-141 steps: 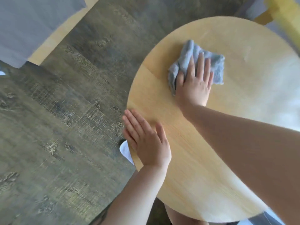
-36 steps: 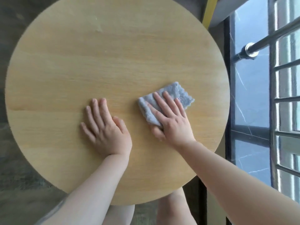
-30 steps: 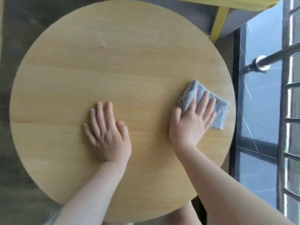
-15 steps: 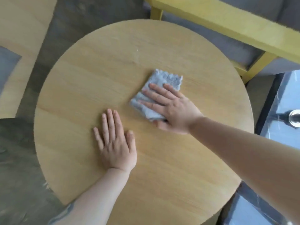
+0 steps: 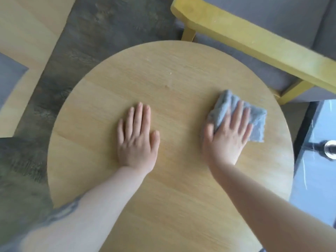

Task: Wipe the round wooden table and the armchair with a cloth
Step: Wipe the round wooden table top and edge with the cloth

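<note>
The round wooden table [image 5: 163, 73] fills the middle of the view. My left hand [image 5: 137, 138] lies flat on its centre, fingers straight and together. My right hand [image 5: 227, 135] presses a folded grey-blue cloth [image 5: 256, 120] flat against the tabletop near its right edge, fingers straight over the cloth. The armchair [image 5: 254, 39] stands behind the table at the upper right, with a yellow wooden arm and grey cushions.
Dark wood-grain floor [image 5: 101, 33] lies to the left and behind the table. A pale wooden piece with a grey cushion [image 5: 23, 33] sits at the upper left. A dark window frame and a metal rail end [image 5: 330, 149] run along the right.
My right hand has slid the cloth from the table's centre to its right edge. The left hand has stayed flat in place. The view has shifted a little.
</note>
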A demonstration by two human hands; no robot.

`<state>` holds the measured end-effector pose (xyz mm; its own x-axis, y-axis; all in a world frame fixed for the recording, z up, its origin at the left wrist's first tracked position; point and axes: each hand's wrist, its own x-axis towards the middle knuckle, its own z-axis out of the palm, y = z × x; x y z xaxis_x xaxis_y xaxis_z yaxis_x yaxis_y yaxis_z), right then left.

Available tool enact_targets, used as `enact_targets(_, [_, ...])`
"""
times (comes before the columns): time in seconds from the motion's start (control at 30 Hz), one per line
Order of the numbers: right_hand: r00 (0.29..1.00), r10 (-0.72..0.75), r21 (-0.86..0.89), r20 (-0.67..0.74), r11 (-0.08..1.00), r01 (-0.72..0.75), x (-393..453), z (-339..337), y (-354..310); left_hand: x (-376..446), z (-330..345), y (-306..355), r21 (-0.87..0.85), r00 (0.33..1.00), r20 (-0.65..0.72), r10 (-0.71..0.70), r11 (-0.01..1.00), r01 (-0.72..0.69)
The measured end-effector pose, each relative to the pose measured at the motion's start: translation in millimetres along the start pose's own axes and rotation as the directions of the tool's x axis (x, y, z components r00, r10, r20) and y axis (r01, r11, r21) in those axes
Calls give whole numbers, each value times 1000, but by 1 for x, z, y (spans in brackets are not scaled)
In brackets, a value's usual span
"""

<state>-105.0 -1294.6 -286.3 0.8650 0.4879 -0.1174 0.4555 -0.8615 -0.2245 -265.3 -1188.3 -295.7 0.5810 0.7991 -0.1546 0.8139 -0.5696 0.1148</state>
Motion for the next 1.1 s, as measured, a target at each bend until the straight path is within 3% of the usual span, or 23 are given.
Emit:
enact_targets(0.07, [897,-423,11,130,905,425,-29,5,-19,13,0,-1,12,1000,-2,17,1000,-17])
enact_targets(0.1, [715,-670,29,199,733,679,-27,8,-18,15,0,0,15,1000,-3,17,1000,-17])
enact_targets(0.13, [549,-804,48,228,572,819,-9,7,-13,14,0,0,20,1000,3,16,1000,-16])
enact_targets(0.17, [546,-806,22,229,565,825,8,4,-6,12,-1,1,23,1000,10,16,1000,-17])
enact_targets(0.2, [689,-701,-25,185,698,716,21,2,4,11,-1,1,21,1000,11,18,1000,-18])
enact_targets(0.27, [985,-168,-21,33,985,169,23,-3,17,12,-1,1,16,1000,17,20,1000,-21])
enact_targets(0.33, [1000,-18,-4,6,1000,18,-1,0,-2,13,0,0,15,1000,18,17,1000,-17])
enact_targets(0.37, [973,-222,-8,64,975,223,-13,5,-18,13,0,0,16,1000,17,16,1000,-16])
enact_targets(0.43, [661,-727,42,189,678,734,-4,12,-31,12,0,0,14,1000,14,17,1000,-18])
enact_targets(0.47, [557,-807,35,194,574,818,20,10,-31,13,0,0,15,1000,9,21,1000,-21])
enact_targets(0.5, [617,-766,-1,180,628,779,38,7,-29,13,0,1,16,1000,10,22,1000,-22])
enact_targets(0.57, [944,-321,-19,70,946,323,51,3,-18,13,-1,0,8,1000,15,18,1000,-18])
enact_targets(0.63, [999,30,4,-26,1000,-29,25,5,-27,12,-1,-1,-10,1000,8,14,1000,-14])
enact_targets(0.67, [997,-74,15,1,997,74,9,8,-41,12,-1,-1,-16,1000,1,15,1000,-15])
enact_targets(0.73, [773,-609,56,177,791,610,-4,15,-62,12,-1,-1,-37,1000,-21,14,999,-15])
enact_targets(0.77, [585,-780,69,221,611,788,15,16,-61,13,-1,-1,-43,1000,-24,9,999,-10])
enact_targets(0.8, [531,-816,36,230,552,833,40,11,-57,13,-1,0,-38,1000,-18,3,999,-4])
enact_targets(0.83, [639,-739,-7,214,653,758,60,5,-49,13,-2,0,-31,1000,-6,2,1000,-2])
enact_targets(0.9, [960,-253,-25,117,966,258,75,-3,-22,13,-4,0,-30,1000,13,-3,1000,4])
enact_targets(0.97, [999,21,-26,34,999,-20,48,-5,-18,12,-4,0,-34,1000,19,-4,999,4])
enact_targets(1.0, [992,-112,-41,53,993,114,32,-2,-30,13,-4,0,-32,1000,19,-4,999,5])
enact_targets(1.03, [919,-366,-27,145,927,373,21,2,-41,13,-4,0,-29,1000,20,-3,1000,4])
enact_targets(1.1, [531,-802,25,275,558,829,46,8,-46,13,-4,0,-30,1000,21,-2,1000,2])
